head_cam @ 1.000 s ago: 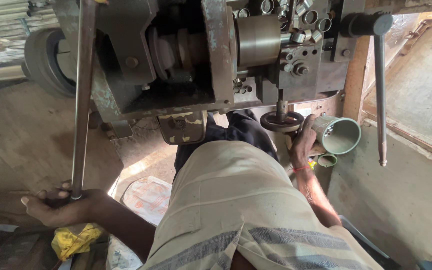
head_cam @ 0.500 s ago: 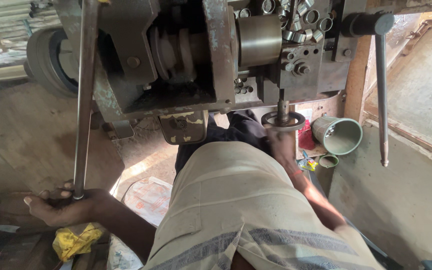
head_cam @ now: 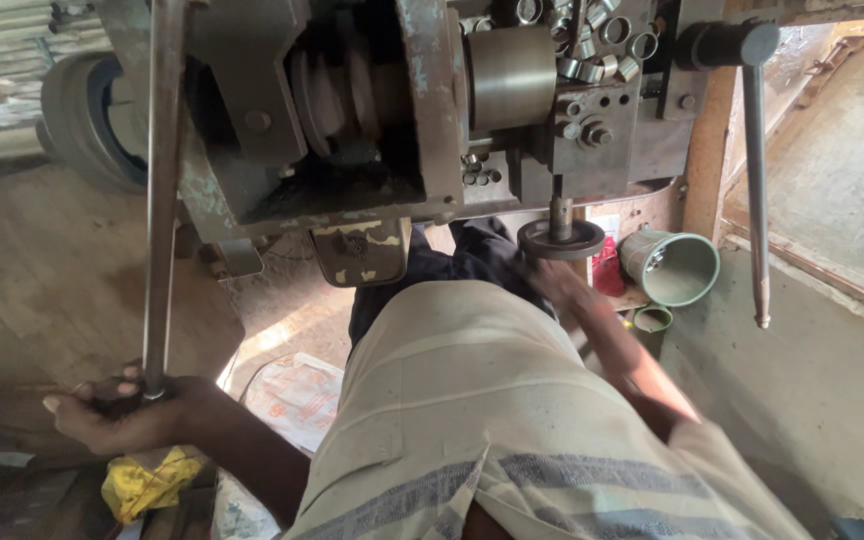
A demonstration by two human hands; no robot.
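My left hand (head_cam: pixel 117 412) grips the lower end of a long steel lever (head_cam: pixel 160 190) that rises to a heavy metal machine (head_cam: pixel 372 120). My right hand (head_cam: pixel 560 282) is blurred and sits just under a small round handwheel (head_cam: pixel 560 239) below the machine; I cannot tell whether it holds the wheel. A shiny steel cylinder (head_cam: pixel 508 75) sticks out of the machine's middle, with several small metal rings (head_cam: pixel 592 45) heaped beside it. My lap in light trousers (head_cam: pixel 472 400) fills the lower centre.
A green metal cup (head_cam: pixel 674 266) lies on its side right of the handwheel. A second long lever (head_cam: pixel 756 180) hangs at the right. A rubber wheel (head_cam: pixel 87 120) is at the upper left. Yellow cloth (head_cam: pixel 147 482) lies under my left hand, a plastic bag (head_cam: pixel 297 395) on the floor.
My right hand has moved left from beside the green cup to under the handwheel. My left hand stays on the long lever.
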